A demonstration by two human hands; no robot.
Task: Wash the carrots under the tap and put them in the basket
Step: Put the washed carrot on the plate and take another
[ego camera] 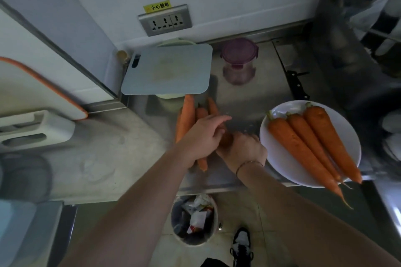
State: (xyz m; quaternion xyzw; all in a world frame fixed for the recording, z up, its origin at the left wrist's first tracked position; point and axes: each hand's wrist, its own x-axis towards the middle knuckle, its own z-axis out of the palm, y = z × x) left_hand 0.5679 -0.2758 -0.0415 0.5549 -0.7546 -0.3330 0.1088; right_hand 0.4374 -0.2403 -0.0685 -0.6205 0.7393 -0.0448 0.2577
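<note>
Gathering the loose carrots (186, 115) is the step in hand, and both hands meet over them just left of the white plate (280, 158). The left hand (204, 134) lies across the bundle with its fingers fairly straight, pressing rather than clutching, while the right hand (243, 149) is curled round the thick end of one carrot (225, 136) between the two hands. Three more carrots (312, 143) lie side by side on the plate, tips pointing off its near rim and over the counter edge. No tap or basket can be made out for certain; the dark blurred area right of the plate may be the sink, but I cannot tell. To do this well, I would judge it best to square the bundle up first, stem ends together, and take only as many as the hands can close round firmly, since tapered carrots slide out of a loose hold. Lifting them level and keeping clear of the knife (296, 84) beyond the plate seems wise. The bin (194, 221) stands below the counter, left of the plate, so a dropped carrot may fall into it.
</note>
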